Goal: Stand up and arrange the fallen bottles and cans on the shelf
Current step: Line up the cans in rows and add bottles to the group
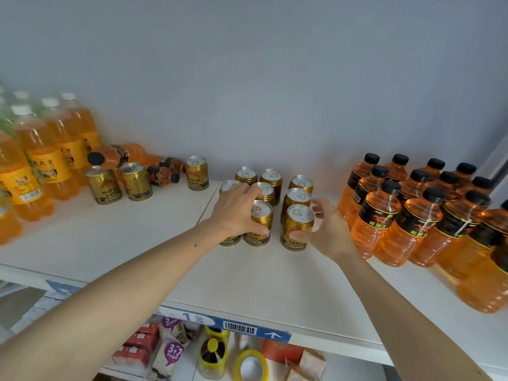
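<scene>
Left hand (238, 209) grips front can (257, 222) | right hand (324, 229) grips upright can (297, 226) | fallen bottles (129, 155) lie sideways far left, nearer left hand

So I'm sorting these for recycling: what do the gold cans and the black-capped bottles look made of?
The gold cans look like metal: glossy printed sides, bare silvery tops with pull tabs. The black-capped bottles look like clear plastic: orange liquid shows through ribbed walls. Their caps seem matte plastic.

Cans (297, 226): gold, silver tops, dark band low. Right bottles (376, 218): orange, black caps, black labels. Left bottles (35, 160): orange, white caps, yellow labels, possibly green-streaked. Shelf (137, 243): off-white.
</scene>
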